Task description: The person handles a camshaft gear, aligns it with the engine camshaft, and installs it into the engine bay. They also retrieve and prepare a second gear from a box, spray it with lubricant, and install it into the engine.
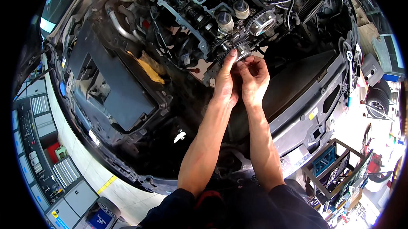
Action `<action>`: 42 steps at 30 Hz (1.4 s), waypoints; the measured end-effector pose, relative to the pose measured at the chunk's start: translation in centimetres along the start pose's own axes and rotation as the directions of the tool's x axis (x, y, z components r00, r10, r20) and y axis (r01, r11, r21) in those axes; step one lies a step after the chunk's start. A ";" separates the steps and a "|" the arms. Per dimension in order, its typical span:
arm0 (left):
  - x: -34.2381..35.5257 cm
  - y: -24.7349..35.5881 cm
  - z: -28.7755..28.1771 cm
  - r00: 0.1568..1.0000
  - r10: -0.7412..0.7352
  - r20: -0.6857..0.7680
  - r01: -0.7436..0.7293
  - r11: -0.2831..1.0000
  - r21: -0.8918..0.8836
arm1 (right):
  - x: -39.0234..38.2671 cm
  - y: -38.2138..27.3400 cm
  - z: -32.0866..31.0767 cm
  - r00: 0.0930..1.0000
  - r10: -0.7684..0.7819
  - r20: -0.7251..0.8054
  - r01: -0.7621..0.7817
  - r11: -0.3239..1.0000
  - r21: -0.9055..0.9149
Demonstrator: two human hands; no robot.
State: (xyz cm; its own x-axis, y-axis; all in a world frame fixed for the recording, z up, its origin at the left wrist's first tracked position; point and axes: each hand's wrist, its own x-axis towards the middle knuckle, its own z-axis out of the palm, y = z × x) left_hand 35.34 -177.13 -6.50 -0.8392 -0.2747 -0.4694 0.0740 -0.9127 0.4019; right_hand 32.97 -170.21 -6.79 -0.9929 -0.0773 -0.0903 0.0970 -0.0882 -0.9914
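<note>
Both my hands are at the near end of an opened car engine (187, 12). A round, toothed metal camshaft sprocket (243, 52) sits between their fingertips. My left hand (225, 81) is closed on its left side, the thumb lying along its face. From the right, my right hand (254, 80) pinches its lower edge with curled fingers. Whether the sprocket is seated on its shaft or apart from it, I cannot tell. Just beyond it, to the right, a second camshaft sprocket (262, 23) is in the engine. Two round capped parts (225, 21) stand nearby.
A ratchet (349, 76) lies on the right-hand body edge. A yellow piece (148, 71) shows left of the engine. Beyond the car are a metal-framed cart (316, 183) at lower right, tool cabinets (77, 197) at lower left and stacked tyres (378, 101).
</note>
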 end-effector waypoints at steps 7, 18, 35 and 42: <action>-1.0 -0.1 1.2 0.977 0.168 0.129 -0.198 0.940 0.279 | -0.2 0.9 -1.7 0.999 -0.019 0.042 0.000 0.916 0.400; -8.3 0.6 1.9 0.779 0.416 0.470 -0.626 0.466 0.625 | -5.6 -0.3 -5.1 0.964 0.140 0.224 -0.259 0.661 0.704; -2.2 -2.7 -0.6 0.972 0.232 0.035 -0.234 0.947 0.219 | -2.7 1.9 -3.5 0.975 0.220 0.036 -0.221 0.934 0.282; -1.2 -1.0 -0.2 0.957 0.288 0.033 -0.290 0.949 0.126 | -1.7 1.1 -1.2 0.987 0.159 0.018 -0.159 0.960 0.229</action>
State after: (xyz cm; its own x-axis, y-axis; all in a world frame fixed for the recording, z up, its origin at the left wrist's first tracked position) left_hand 36.41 -175.95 -6.52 -0.7994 -0.5158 -0.3079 0.2453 -0.7482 0.6164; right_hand 34.66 -169.03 -7.80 -0.9635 -0.1083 -0.2449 0.2665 -0.2994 -0.9161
